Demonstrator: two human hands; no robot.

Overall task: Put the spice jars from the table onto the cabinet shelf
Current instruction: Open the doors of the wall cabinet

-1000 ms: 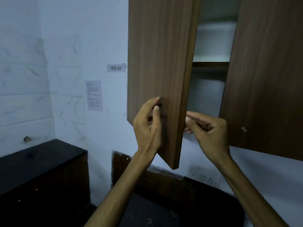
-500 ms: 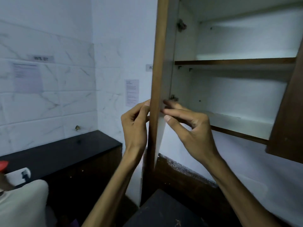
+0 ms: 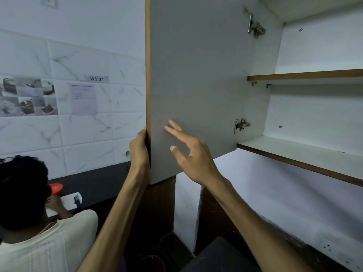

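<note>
Left hand: gripped door free edge.
Right hand: released, fingers spread against door's inner face.
Lower shelf: lay right of both hands; right hand nearer.
Jars: none visible.

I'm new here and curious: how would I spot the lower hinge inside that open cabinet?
Start at the open cabinet door, grey on its inner face. Follow it right to where it meets the cabinet's side wall. Of two metal hinges there, the lower hinge sits just above the bottom shelf, below the middle shelf.

Dim, cool indoor light, wide-angle view.
Soft shadows are pooling under the shelves; straight edges are bowing toward the frame's borders; the lower corners are falling dark.
</note>
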